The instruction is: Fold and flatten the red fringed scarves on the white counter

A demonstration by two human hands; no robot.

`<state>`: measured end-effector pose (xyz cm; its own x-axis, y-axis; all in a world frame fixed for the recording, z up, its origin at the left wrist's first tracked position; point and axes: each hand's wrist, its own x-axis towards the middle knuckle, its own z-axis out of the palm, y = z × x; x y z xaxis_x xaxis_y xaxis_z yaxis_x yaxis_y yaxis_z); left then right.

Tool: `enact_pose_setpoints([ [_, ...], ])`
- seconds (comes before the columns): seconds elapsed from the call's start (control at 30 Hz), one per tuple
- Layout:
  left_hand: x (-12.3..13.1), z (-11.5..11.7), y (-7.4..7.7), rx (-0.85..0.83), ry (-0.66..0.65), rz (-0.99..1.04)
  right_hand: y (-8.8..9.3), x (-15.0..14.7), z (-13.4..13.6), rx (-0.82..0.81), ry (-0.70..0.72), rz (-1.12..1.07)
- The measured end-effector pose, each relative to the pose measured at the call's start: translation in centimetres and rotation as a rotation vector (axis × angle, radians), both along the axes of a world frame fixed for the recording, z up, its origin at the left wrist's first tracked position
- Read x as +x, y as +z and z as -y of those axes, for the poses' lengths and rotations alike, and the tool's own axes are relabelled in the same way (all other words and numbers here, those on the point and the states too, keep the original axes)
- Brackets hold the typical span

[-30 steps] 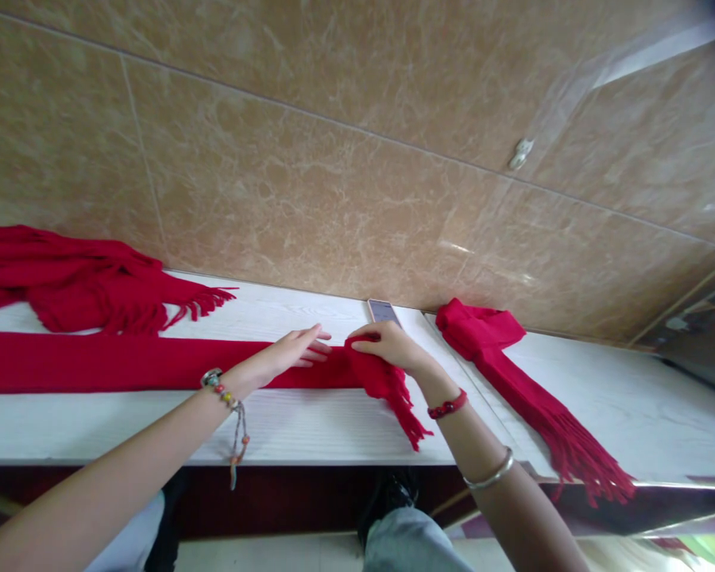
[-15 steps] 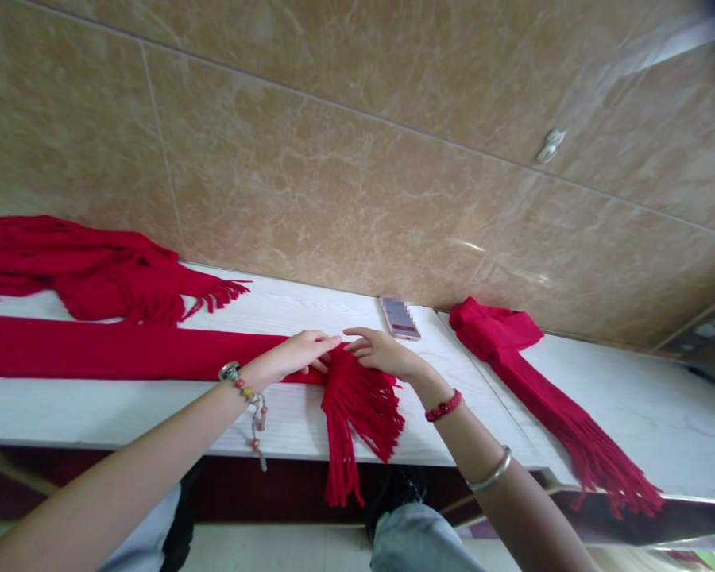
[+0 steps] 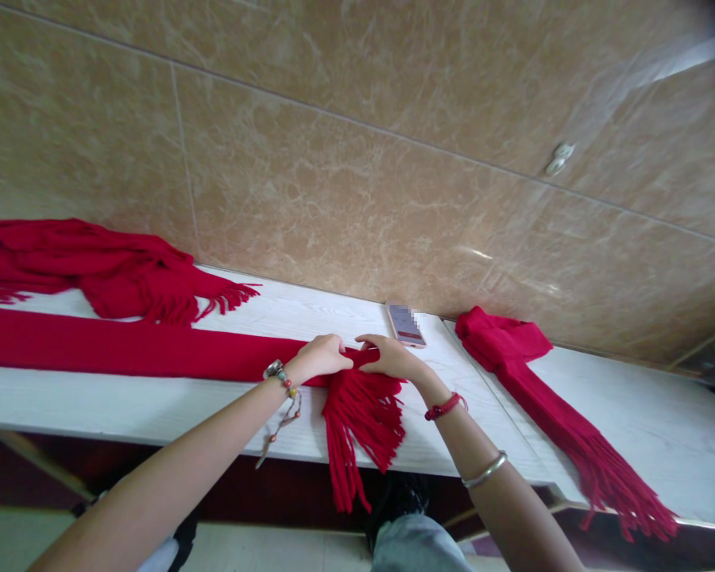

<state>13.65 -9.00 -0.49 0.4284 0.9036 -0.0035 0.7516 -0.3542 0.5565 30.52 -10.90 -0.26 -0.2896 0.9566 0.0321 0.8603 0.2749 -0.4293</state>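
A long red scarf lies flat along the white tabletop, its right end folded over so that the fringe hangs past the front edge. At that fold my left hand is closed on the cloth, fingers curled under and thumb pointing right. Facing it, my right hand grips the same folded end, with thumb and fingers bent round the fabric. The two hands are close together, a small strip of red cloth showing between them. Parts of the fingers are hidden by the hands and the scarf.
Behind the flat scarf, a crumpled red scarf lies at the left. A phone rests near the tiled wall. On the right, a folded red scarf lies across the white table, its fringe reaching the front edge.
My left hand has moved right, nearer my right hand, and its fingers have closed on the scarf. My right hand's fingers have curled in onto the cloth. The view has shifted slightly.
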Motion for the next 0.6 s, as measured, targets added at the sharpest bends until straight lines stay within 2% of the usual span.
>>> enact_pose_setpoints([
  [0.17,-1.3,-0.3,1.0,-0.078,-0.142,0.042,0.2,1.5,-0.5,0.036,0.141,-0.043],
  [0.33,-4.9,-1.2,3.0,-0.068,-0.189,0.067,0.3,2.4,-0.4,0.069,0.289,-0.120],
  [0.47,-8.1,-2.1,4.1,-0.048,-0.168,0.041,0.2,0.6,0.0,0.050,0.305,-0.189],
  [0.6,-10.7,-2.5,4.7,-0.051,-0.041,0.016,-0.2,-2.6,-0.4,0.087,0.308,-0.299],
])
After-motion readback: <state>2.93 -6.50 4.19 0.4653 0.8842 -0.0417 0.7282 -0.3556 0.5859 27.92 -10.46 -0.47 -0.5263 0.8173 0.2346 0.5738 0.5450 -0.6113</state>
